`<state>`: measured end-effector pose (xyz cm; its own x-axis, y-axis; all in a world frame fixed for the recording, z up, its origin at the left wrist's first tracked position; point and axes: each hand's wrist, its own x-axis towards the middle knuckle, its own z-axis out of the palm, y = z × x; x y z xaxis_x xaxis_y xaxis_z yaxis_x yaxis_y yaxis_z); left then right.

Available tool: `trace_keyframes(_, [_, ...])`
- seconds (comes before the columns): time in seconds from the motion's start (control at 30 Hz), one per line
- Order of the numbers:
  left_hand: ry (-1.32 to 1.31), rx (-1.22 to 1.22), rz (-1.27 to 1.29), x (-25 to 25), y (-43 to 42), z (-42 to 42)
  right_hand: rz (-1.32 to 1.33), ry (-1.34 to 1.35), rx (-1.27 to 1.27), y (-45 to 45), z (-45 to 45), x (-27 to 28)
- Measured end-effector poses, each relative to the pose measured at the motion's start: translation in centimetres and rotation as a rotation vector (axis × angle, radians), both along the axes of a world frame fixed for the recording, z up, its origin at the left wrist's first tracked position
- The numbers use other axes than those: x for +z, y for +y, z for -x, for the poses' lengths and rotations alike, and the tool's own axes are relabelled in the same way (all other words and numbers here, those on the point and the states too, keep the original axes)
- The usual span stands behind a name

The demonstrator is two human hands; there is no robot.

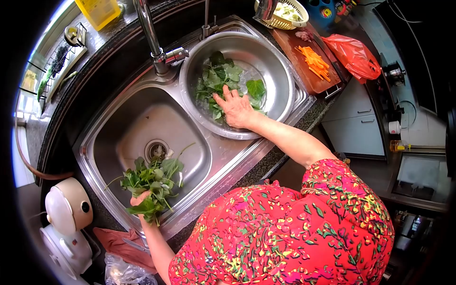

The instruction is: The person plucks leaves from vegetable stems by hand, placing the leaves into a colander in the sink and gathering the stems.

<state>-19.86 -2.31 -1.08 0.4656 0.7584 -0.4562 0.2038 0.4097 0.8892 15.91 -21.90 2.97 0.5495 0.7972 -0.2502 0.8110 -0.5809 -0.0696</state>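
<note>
Over the front of the left sink bowl (pixel 111 137), my left hand (pixel 140 199) is closed around a bunch of leafy greens (pixel 159 180), whose leaves hide most of the fingers. My right hand (pixel 236 108) reaches into a large round metal basin (pixel 279 90), palm down with its fingers spread. Beneath and beside those fingers lie more leafy greens (pixel 216 78), mostly on the basin's left side. One broad leaf (pixel 255 89) lies just right of the hand. A drain (pixel 156 149) shows at the bottom of the left bowl, behind the held bunch.
The faucet (pixel 164 59) rises behind the sink, between bowl and basin. To the right, a cutting board (pixel 297 57) carries orange strips (pixel 316 64) beside a red plastic bag (pixel 354 57). A cream rice cooker (pixel 69 206) and a reddish cloth (pixel 118 244) are at lower left.
</note>
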Motion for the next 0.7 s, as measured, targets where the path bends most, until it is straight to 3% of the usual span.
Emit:
trace_keyframes(0.17, [-0.133, 0.027, 0.105, -0.6, 0.2, 0.4, 0.012, 0.131, -0.024, -0.5, -0.6, 1.0])
trace_keyframes(0.23, [-0.159, 0.026, 0.144, -1.3, 0.6, 0.6, -0.22, 0.265, -0.055, -1.6, -2.3, 1.1])
trace_keyframes(0.27, [-0.166, 0.028, 0.144, -1.6, 0.7, 0.6, -0.208, 0.297, -0.097, -1.8, -3.2, 1.4])
trace_keyframes(0.33, [-0.158, 0.035, 0.15, -1.6, 0.7, 1.2, -0.507, 0.615, -0.287, -2.8, -5.1, 1.8])
trace_keyframes(0.47, [-0.13, 0.036, 0.128, -0.7, 0.4, 0.5, -0.882, 0.756, -0.785, -5.5, -8.5, 1.6])
trace_keyframes(0.7, [-0.126, 0.045, 0.162, 0.0, 0.2, 0.2, -0.754, 0.537, -0.909, -8.0, -11.4, 0.4])
